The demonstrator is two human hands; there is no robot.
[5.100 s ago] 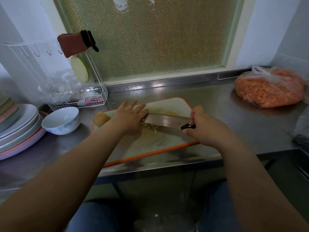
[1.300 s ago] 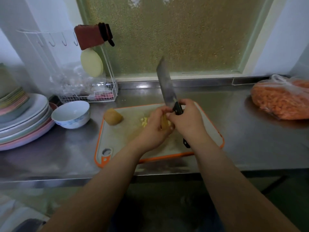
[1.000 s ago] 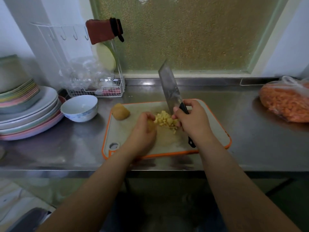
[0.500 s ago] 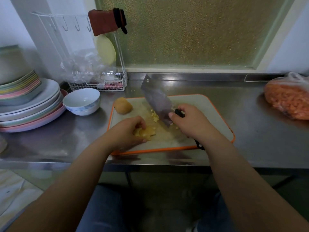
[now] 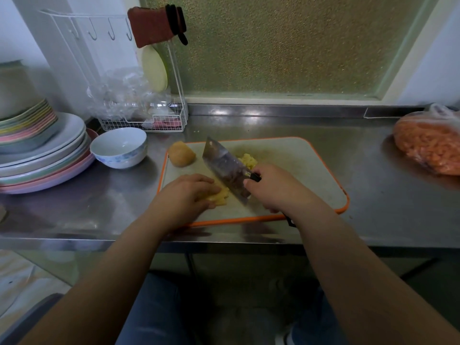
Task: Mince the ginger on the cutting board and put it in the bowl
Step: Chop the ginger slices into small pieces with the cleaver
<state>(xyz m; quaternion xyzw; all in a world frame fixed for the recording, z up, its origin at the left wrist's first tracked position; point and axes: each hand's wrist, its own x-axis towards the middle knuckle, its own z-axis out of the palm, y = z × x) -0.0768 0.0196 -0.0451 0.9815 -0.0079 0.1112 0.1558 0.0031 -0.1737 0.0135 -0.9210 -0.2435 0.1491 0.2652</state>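
Yellow ginger piece half-hidden under left hand

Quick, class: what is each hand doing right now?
Left hand: fingers curled over a ginger piece on the cutting board.
Right hand: gripping the cleaver handle.

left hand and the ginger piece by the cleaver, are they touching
Touching. The head view shows the left hand with fingers curled over the yellow ginger piece, pinning it on the cutting board beside the cleaver blade.
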